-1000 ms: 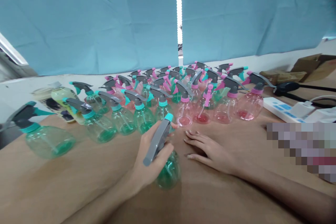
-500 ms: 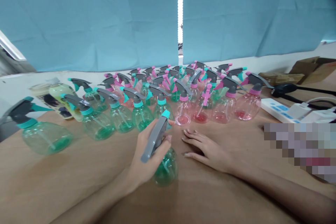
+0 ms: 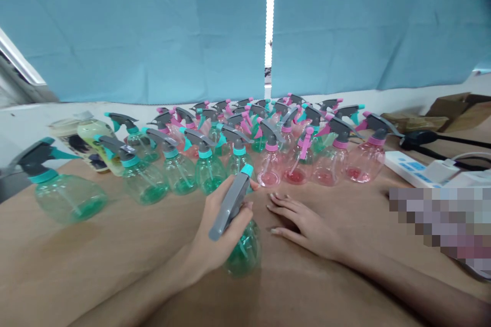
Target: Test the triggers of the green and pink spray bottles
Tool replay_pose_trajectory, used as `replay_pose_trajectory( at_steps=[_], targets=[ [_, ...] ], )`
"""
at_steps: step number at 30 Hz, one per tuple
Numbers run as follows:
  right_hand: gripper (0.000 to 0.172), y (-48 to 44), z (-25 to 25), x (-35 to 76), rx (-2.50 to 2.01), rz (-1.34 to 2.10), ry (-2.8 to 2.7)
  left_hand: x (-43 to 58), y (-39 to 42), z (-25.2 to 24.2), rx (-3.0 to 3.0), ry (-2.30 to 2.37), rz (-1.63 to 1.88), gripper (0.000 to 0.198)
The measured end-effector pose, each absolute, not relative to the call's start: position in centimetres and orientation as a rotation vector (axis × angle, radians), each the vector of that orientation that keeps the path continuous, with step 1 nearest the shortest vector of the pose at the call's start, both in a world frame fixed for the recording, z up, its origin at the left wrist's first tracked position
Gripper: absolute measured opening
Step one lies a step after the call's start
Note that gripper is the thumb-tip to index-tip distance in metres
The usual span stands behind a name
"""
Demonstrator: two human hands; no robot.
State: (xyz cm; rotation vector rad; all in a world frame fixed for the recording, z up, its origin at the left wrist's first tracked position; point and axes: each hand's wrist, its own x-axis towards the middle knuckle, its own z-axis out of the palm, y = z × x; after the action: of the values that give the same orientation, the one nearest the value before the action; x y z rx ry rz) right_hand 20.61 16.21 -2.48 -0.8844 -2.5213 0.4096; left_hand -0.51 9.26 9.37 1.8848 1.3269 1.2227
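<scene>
My left hand (image 3: pixel 218 232) is wrapped round the neck of a green spray bottle (image 3: pixel 242 253) with a grey trigger head (image 3: pixel 231 201) and teal nozzle; the bottle stands on the brown table (image 3: pixel 115 260). My right hand (image 3: pixel 303 219) lies flat on the table just right of it, fingers stretched out and holding nothing. Just beyond both hands stand rows of green spray bottles (image 3: pixel 180 171) on the left and pink spray bottles (image 3: pixel 326 163) on the right.
A lone green bottle (image 3: pixel 65 196) stands at the far left, with yellowish bottles (image 3: pixel 90 140) behind it. A white power strip (image 3: pixel 412 168) with cables, a dark object (image 3: pixel 420 138) and cardboard boxes (image 3: pixel 456 107) lie at the right. Blue curtains (image 3: pixel 153 25) hang behind.
Hands and the held bottle stay nearly still; the view has shifted slightly, so everything sits a little lower and to the right in the picture.
</scene>
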Motion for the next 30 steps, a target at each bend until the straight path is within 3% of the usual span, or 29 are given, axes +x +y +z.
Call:
replay_pose_trajectory(
  at_steps=[20,30],
  targets=[
    [0.057,16.2,-2.4,20.6,-0.884,0.442,-2.517,-0.7,9.2,9.9,1.922,1.39,1.187,0.009],
    [0.055,16.1,-2.2,20.6,-0.882,0.446,-2.5,-1.1,9.4,9.1,1.844,1.397,1.254,0.027]
  ],
)
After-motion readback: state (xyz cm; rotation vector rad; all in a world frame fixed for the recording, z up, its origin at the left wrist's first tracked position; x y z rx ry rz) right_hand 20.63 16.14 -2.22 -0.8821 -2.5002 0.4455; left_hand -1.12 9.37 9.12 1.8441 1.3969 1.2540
